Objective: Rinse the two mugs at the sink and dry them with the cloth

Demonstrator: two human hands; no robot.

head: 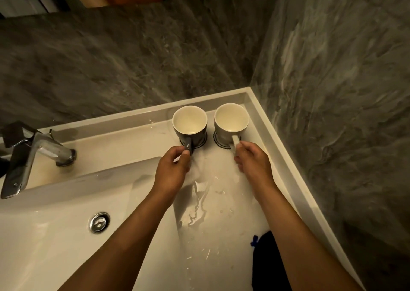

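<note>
Step in hand: judged as either picking up or setting down both mugs at once; no telling which from this view, though water pooled on the sink ledge (224, 204) hints at rinsing already under way.
Left hand (172, 168): fingers curled, pinching the handle of the dark mug (189, 124).
Right hand (253, 160): fingers curled round the handle of the pale mug (230, 122).
Mugs: two, upright, mouths up, insides cream and seemingly empty; well right of the faucet (33, 151), side by side but apart, each on a round coaster.
Coasters: two, scalloped edges peeking out under the mugs.
Cloth (269, 264): one, dark with a blue tag, far right of the faucet and nearer the body than the mugs, partly hidden by the right forearm.
Faucet: one, chrome, no stream visible.
Drain (99, 222): one, in the basin just below and right of the faucet.
Next move: if rinsing remains, carry a mug leftward under the spout and free a hand for the lever; if done, release one mug and reach back for the cloth.
</note>
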